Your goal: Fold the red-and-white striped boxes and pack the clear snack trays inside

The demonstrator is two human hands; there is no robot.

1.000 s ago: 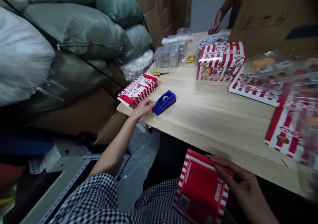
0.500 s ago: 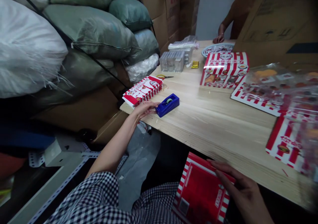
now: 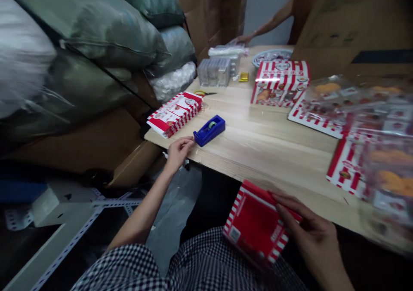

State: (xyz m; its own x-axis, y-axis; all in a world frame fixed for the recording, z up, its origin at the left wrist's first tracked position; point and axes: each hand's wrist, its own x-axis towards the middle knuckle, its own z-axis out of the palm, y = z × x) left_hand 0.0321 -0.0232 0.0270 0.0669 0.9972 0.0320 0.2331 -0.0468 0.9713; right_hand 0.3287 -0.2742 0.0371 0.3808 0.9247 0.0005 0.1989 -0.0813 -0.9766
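Note:
My left hand is at the front end of a blue tape dispenser, thumb and fingers pinched together; whatever they pinch is too small to make out. A pale roll of tape sits in the dispenser, which stands near the table's edge. In my right hand is a red box with striped red-and-white edges, held by its right side between thumb and fingers above my lap. Behind the dispenser lies a stack of printed red-and-white cartons.
Yellow-handled scissors, clear plastic cases, a small yellow packet and a bowl lie farther back. A striped box and bagged toy-like pieces occupy the right. Another person's hand reaches over the far end.
My left fingers have closed into a pinch at the dispenser's front end. My right hand still holds the box, now tilted slightly. The other person's arm has stretched left toward the plastic cases.

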